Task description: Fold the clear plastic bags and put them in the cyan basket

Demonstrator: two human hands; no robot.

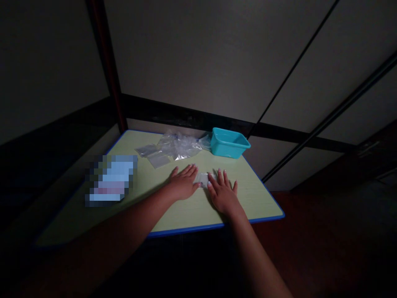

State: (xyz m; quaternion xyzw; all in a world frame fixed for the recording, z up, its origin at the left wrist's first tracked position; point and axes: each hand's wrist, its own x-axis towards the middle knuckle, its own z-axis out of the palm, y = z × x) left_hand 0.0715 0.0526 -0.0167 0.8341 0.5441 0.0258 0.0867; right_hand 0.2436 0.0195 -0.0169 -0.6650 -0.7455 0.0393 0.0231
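Observation:
A small clear plastic bag (203,179) lies flat on the pale green table between my hands. My left hand (184,182) rests at its left edge with the fingers stretched out. On the other side, my right hand (222,191) has its fingers spread, and its thumb and index finger touch the bag's right part. What the bag holds, if anything, is too small to make out. Further back lies a crumpled pile of clear plastic bags (181,145), with a flat small bag (159,159) in front of it on the left.
A turquoise plastic basket (228,144) stands at the table's back right, against the wall panel. On the left lies a blurred-out device with a bright screen (113,180). The table (198,213) has a blue edge, and the room is dim.

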